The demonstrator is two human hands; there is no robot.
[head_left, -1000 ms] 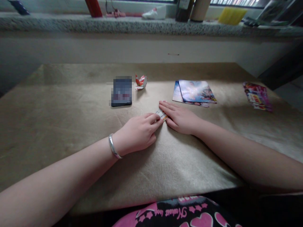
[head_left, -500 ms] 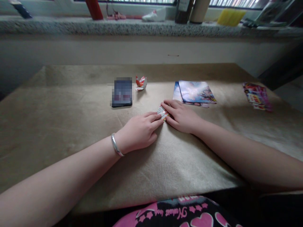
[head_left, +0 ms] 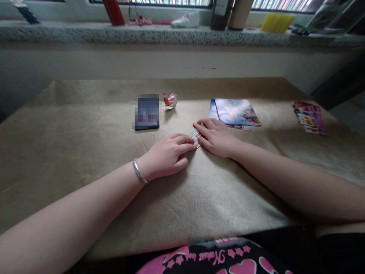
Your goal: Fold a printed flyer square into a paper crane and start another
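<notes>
A small folded piece of printed paper (head_left: 195,135), white with red and orange marks, lies flat on the table under my fingertips. From the left, my left hand (head_left: 168,154) presses its stretched fingers on the paper's near edge, the thumb apart below them; a silver bangle circles that wrist. My right hand (head_left: 218,137) lies palm down, fingers extended and spread over the paper's right side, hiding part of it. Just beyond my right hand is a stack of glossy picture sheets (head_left: 239,110). Farther left stands a folded red-and-white paper piece (head_left: 170,101).
A dark, blurred-out rectangular object (head_left: 147,112) lies left of the folded piece. Several colourful cards (head_left: 310,118) are fanned at the table's right. The table (head_left: 85,133) has a tan cover. Beyond it, a stone windowsill (head_left: 159,35) holds bottles and a yellow item (head_left: 277,23).
My left hand has shifted slightly up, and my right hand slightly up and left, both still pressing on the folded paper. The view has tilted a little; the other things stay in place.
</notes>
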